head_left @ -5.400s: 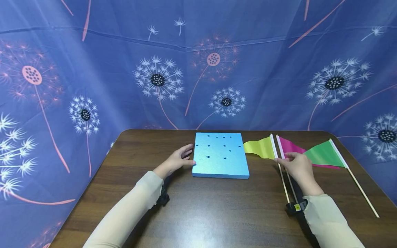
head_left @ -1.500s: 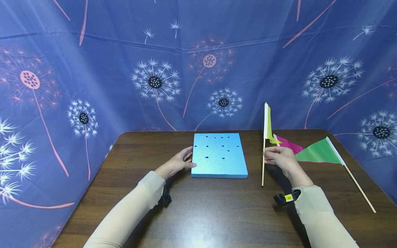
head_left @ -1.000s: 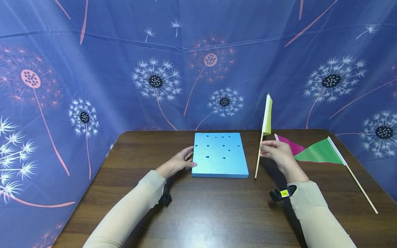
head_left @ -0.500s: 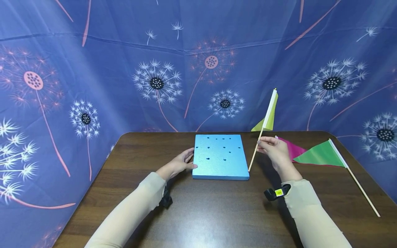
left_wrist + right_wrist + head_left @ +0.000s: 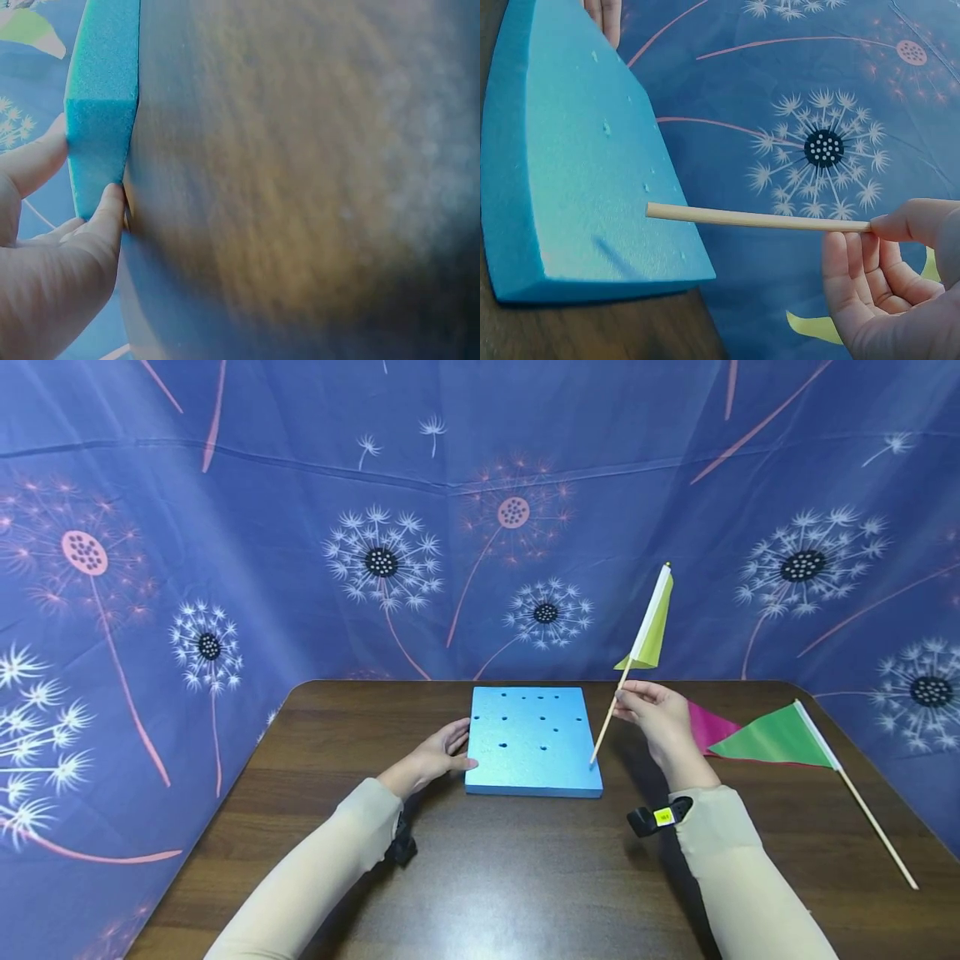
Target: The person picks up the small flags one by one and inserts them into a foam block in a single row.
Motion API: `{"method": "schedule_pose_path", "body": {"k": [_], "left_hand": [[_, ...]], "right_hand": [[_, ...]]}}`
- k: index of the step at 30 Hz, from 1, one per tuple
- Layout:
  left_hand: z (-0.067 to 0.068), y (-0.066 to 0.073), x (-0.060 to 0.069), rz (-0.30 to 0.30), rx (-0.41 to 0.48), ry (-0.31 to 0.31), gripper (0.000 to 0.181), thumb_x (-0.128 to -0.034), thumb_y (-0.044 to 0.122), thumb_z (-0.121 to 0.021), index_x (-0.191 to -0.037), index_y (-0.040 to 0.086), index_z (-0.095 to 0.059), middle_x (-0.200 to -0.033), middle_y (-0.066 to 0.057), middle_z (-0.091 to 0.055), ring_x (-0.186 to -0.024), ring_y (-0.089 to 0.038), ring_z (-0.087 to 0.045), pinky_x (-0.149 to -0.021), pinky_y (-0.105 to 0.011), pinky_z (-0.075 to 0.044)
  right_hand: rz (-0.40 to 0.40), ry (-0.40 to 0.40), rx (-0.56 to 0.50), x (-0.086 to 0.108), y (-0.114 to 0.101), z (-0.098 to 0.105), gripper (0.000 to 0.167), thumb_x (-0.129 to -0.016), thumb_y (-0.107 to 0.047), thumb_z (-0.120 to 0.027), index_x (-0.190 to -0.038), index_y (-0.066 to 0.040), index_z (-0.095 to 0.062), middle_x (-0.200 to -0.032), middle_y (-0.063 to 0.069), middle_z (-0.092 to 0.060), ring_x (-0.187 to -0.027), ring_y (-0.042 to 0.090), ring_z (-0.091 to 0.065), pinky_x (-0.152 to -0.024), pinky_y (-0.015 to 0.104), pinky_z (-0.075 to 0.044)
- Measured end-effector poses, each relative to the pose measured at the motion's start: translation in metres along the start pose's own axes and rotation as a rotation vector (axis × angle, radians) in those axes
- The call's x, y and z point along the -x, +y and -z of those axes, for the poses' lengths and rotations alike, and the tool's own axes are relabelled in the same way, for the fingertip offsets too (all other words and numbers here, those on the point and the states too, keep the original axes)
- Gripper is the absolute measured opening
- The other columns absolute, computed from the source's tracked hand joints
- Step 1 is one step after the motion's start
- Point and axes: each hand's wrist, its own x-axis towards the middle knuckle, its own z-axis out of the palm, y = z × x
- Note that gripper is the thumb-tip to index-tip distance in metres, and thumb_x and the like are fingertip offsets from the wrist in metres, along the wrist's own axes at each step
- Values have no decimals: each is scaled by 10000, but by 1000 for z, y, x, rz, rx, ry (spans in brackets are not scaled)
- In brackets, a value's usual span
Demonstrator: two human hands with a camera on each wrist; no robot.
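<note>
A thick blue foam board [image 5: 528, 772] with several small holes lies on the table. My left hand [image 5: 431, 760] rests at its left edge, thumb over the near corner and fairly straight fingers along the side; in the left wrist view the thumb and fingers touch the board. My right hand [image 5: 660, 718] pinches the wooden stick of a yellow flag [image 5: 651, 627] between thumb and fingertips. The stick leans, top to the right, its lower end over the board's near right corner. In the right wrist view this stick [image 5: 757, 219] hovers above the surface, apart from its shadow.
A green flag [image 5: 783, 737] lies on the right of the brown table [image 5: 480, 868], overlapping a magenta flag [image 5: 708, 727] partly hidden behind the right hand and arm. A blue dandelion-print cloth [image 5: 465, 527] hangs behind the table.
The right hand took the yellow flag from beside the magenta one, raised it nearly upright, then moved it left, tilting it until its lower end came over the board. The left hand stayed put.
</note>
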Motion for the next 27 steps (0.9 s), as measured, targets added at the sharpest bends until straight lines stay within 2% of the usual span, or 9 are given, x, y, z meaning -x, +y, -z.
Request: {"method": "schedule_pose_path", "body": {"k": [12,18,27], "left_hand": [[0,2,3,9,-46,28,820,-867,-48,-667,-1540,63,-212,-1604,-151,-205,-1472,-296,-238,-1109,-406,-390],[0,4,4,9,-72,27,814,-879,-30,-665,-1544,81,-210,-1602,-138,-218,-1477,-280,-230,-1123,-429,-372],[-1,4,6,36,-101,27,795,-899,42,-672,-1547,109,-217,-1603,-118,-229,-1478,-272,-231,-1145,-478,-326]], "right_hand": [[49,-22,-17,-11,-4,-19,79,-903,1,-636,-892,-77,-642,-751,-56,-674,-659,48,-662,-672,188,-578],[78,-31,-43,-17,-5,-26,108,-896,21,-635,-877,-84,-650,-776,-12,-673,-679,57,-666,-679,204,-583],[99,-27,1,-22,-6,-40,91,-900,19,-629,-920,-70,-635,-775,-44,-673,-679,47,-667,-682,197,-581]]}}
